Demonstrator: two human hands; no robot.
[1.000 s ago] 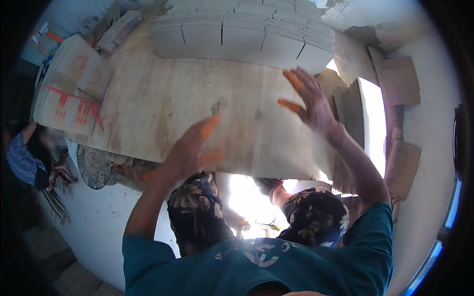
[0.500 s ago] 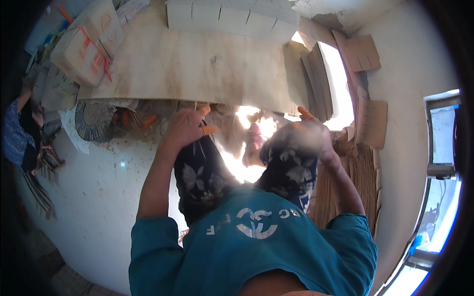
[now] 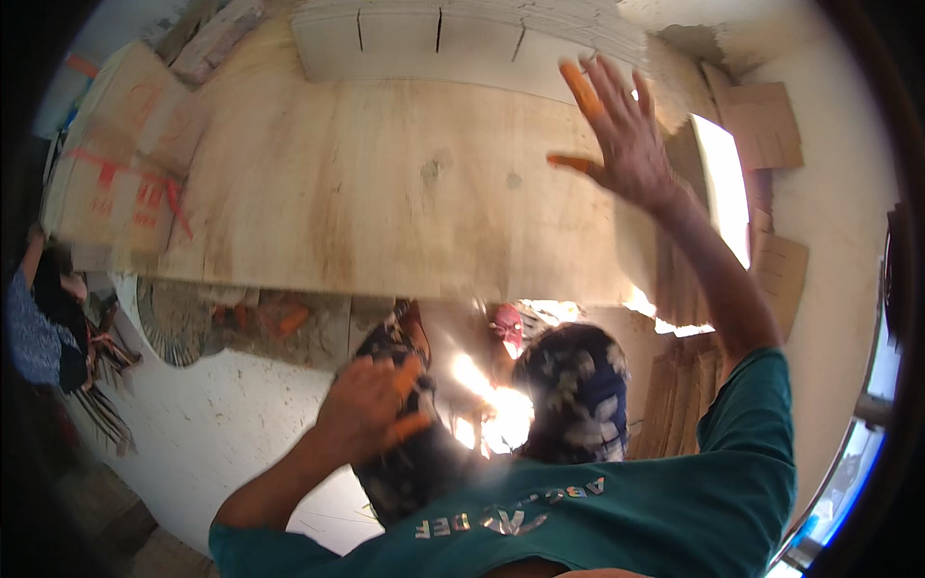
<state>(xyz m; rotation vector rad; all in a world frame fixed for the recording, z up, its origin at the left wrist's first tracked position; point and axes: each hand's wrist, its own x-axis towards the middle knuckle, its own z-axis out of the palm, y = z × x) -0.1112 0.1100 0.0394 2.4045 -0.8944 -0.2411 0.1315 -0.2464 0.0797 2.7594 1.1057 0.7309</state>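
My right hand (image 3: 626, 135) is raised over the wooden board tabletop (image 3: 385, 193), fingers spread and nothing in them. It is near the front edge of a long stack of pale slotted cardboard sheets (image 3: 405, 53) at the back of the board. Orange finger covers (image 3: 581, 87) sit on its thumb and forefinger. My left hand (image 3: 366, 409) hovers over my left knee (image 3: 405, 453), somewhat blurred. Its thumb and forefinger, also in orange covers, are apart, and I see nothing between them.
Taped cardboard boxes (image 3: 125, 183) stand on the board's left end. Brown cardboard sheets (image 3: 679, 395) are stacked on the right, below folded cardboard pieces (image 3: 761, 125) against the wall. At far left is part of another person in blue patterned clothing (image 3: 39, 323).
My right hand has lifted from beside my right knee, going forward over the board with fingers spread. My left hand has drawn back toward my body. The view has shifted, showing more board.
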